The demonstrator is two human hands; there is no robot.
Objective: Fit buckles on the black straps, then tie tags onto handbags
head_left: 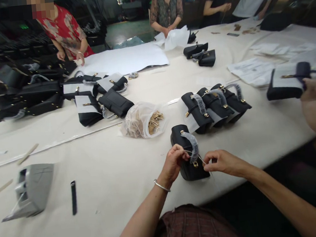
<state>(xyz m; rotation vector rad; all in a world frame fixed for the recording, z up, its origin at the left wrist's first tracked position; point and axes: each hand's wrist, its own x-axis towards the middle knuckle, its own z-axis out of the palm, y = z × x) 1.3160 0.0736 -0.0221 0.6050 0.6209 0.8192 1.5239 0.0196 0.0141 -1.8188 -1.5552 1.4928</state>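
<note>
In front of me on the table stands a small black handbag [189,173] with gold hardware and a handle [193,145] wrapped in clear plastic. My left hand [175,157] is closed in a pinch at the left side of the handle, with a thin pale string [188,151] between its fingertips. On the other side, my right hand [220,162] pinches the string too, close to the gold fitting. The string passes by the handle; whether it is knotted I cannot tell. Beyond the handbag lies a clear plastic bag [136,122] holding tan strings.
Three black handbags [198,112] stand in a row behind mine. A grey tape dispenser [37,188] and a black strap [74,197] lie at left. More black bags [41,94] are piled farther left. At right, another person's hand [315,88] touches a handbag [287,80].
</note>
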